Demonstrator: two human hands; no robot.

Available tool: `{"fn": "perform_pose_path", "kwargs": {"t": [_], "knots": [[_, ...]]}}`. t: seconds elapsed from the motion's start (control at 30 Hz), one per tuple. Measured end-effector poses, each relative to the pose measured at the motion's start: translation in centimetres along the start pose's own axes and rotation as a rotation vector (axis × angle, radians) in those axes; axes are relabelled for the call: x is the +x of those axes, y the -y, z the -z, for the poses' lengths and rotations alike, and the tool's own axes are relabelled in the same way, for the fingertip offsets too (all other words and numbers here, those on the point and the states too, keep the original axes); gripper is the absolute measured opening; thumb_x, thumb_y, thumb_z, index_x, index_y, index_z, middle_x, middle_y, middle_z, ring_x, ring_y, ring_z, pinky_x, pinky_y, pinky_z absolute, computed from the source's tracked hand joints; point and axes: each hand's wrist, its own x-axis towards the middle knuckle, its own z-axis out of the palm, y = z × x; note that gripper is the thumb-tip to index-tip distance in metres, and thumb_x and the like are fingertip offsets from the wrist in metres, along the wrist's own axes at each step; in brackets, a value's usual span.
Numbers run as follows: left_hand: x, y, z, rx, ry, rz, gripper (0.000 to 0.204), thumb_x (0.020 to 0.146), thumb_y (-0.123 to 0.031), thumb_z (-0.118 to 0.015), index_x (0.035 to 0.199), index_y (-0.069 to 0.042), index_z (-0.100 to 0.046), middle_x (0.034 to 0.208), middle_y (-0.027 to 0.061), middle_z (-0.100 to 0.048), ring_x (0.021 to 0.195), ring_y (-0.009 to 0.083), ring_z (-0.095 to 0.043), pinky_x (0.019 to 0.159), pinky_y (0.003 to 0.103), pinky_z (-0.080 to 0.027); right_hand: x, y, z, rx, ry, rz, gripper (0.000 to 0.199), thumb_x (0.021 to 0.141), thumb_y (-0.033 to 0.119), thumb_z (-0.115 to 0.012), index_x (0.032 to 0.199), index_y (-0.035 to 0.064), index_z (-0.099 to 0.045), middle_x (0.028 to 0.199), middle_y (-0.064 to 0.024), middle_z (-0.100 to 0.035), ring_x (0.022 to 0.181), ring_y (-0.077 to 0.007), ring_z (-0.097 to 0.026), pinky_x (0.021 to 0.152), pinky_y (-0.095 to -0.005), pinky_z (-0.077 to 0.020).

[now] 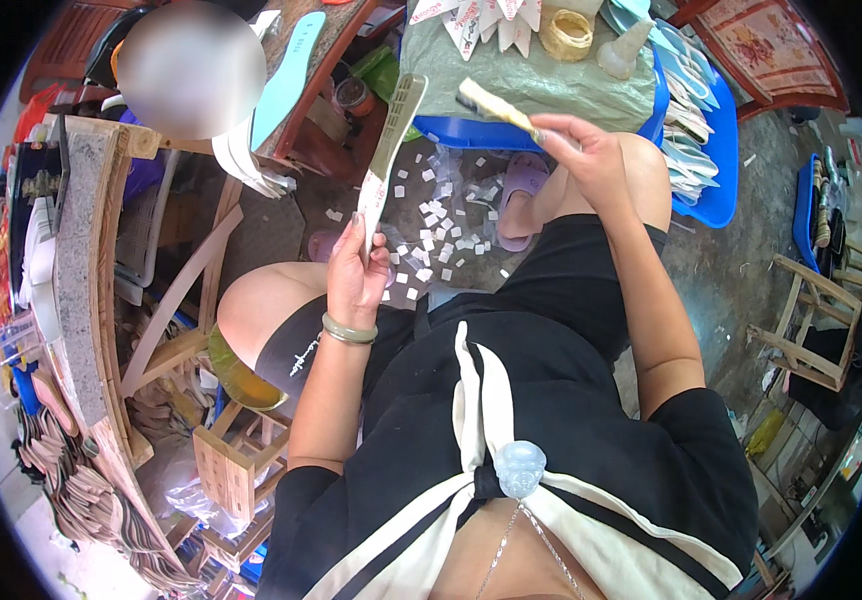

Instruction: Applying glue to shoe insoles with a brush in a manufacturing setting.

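My left hand (356, 272) is closed round the white end of a shoe insole (389, 145), which stands tilted up in front of me. The insole's far part is grey-green with a perforated pattern. Between the fingers of my right hand (591, 160) is a brush (496, 106) with a pale handle and dark bristles, pointing left toward the insole but apart from it. Beyond the brush lies a work surface covered with a greenish sheet (531, 95). On it stand an open, crusted yellowish pot (565, 35) and a whitish, narrow-necked container (626, 50).
White pointed pieces (479, 20) lie at the far edge. At the right, a blue tub (719, 190) holds stacked insoles. Small white squares (433, 225) litter the floor. A light-blue insole (291, 75) lies at the left bench; a wooden stool frame (809, 325) stands right.
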Motion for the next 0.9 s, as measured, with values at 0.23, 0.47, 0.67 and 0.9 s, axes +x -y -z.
{"fn": "perform_pose_path", "kwargs": {"t": [0.23,0.47,0.67,0.9], "knots": [[-0.3,0.5,-0.9,-0.240,0.057,0.152,0.020,0.095,-0.017,-0.053,0.108,-0.001,-0.054,0.078,0.0030,-0.053,0.064,0.0080,-0.051,0.051,0.017,-0.043,4.0,1.4,-2.5,-0.381,-0.067,0.332,0.020,0.082,0.010,-0.066,0.102,0.0044,-0.069,0.096,-0.0074,-0.070,0.083,-0.0096,-0.063,0.074,-0.0217,-0.0487],[0.1,1.0,0.0,-0.338,0.058,0.203,0.024,0.095,-0.020,-0.053,0.109,-0.001,-0.052,0.077,0.0030,-0.051,0.061,0.0052,-0.047,0.049,0.016,-0.040,0.6,-1.3,-5.5,-0.342,0.102,0.480,0.020,0.079,0.007,-0.069,0.098,0.0030,-0.069,0.092,-0.0091,-0.070,0.081,-0.0155,-0.066,0.073,-0.0252,-0.0505],[0.3,1.4,0.5,-0.464,0.141,0.255,0.035,0.097,-0.016,-0.047,0.126,0.003,-0.042,0.073,0.0024,-0.047,0.058,0.0048,-0.041,0.046,0.015,-0.035,-3.4,-1.3,-7.9,-0.149,0.246,0.303,0.020,0.077,0.011,-0.071,0.097,0.0069,-0.070,0.088,-0.0100,-0.069,0.078,-0.0193,-0.067,0.069,-0.0276,-0.0518],[-0.1,2.1,0.0,-0.202,0.231,0.334,0.045,0.100,-0.035,-0.039,0.126,0.002,-0.042,0.061,-0.0044,-0.030,0.046,0.0029,-0.026,0.040,0.018,-0.021,-1.1,-0.7,-6.1,-0.340,0.180,0.466,0.018,0.076,0.014,-0.071,0.094,0.0088,-0.071,0.088,-0.0097,-0.069,0.077,-0.0212,-0.067,0.067,-0.0280,-0.0518]]}}
